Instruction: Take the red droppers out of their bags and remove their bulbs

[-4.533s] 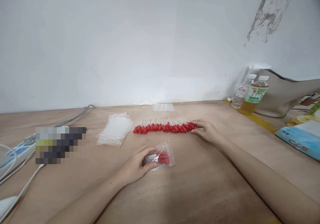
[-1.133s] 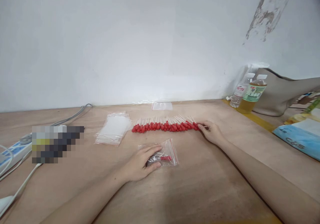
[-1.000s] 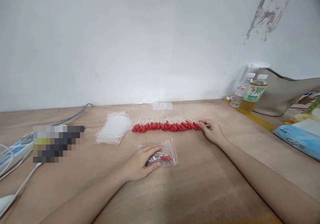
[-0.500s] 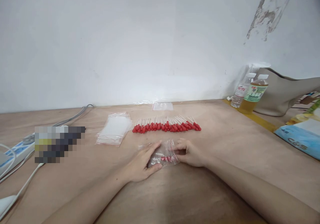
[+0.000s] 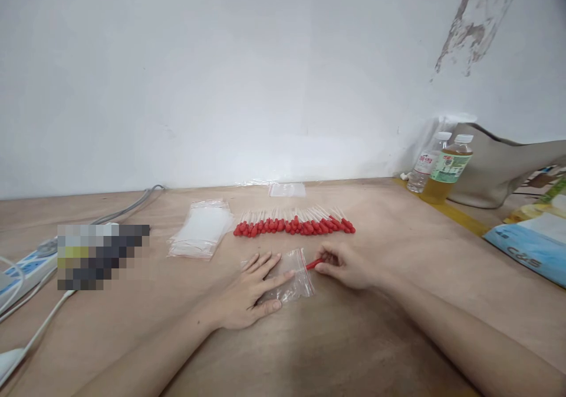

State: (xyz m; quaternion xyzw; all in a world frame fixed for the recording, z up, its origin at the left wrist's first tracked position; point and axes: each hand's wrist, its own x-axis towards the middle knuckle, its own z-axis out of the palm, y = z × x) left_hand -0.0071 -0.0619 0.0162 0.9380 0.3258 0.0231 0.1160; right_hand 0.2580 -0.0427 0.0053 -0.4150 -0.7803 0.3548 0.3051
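Observation:
A clear zip bag lies on the table with its red-lined mouth facing right. My left hand rests spread over the bag's left part, fingers stretched out and pressing it down. Between the thumb and fingers of my right hand is a thin red-handled stick. Its pale narrow end points left, over or inside the bag's mouth; which one I cannot tell. Behind both hands stretches a row of red-handled sticks, pale thin ends toward the wall.
A stack of clear zip bags lies left of the row, and one flat bag is near the wall. Two bottles and a grey bag stand at right, with a blue packet nearer. A power strip and cables are at left.
The red handle, which showed inside the bag, is now outside its mouth in my right hand's fingers. My left hand has flattened over the bag, its fingers more spread.

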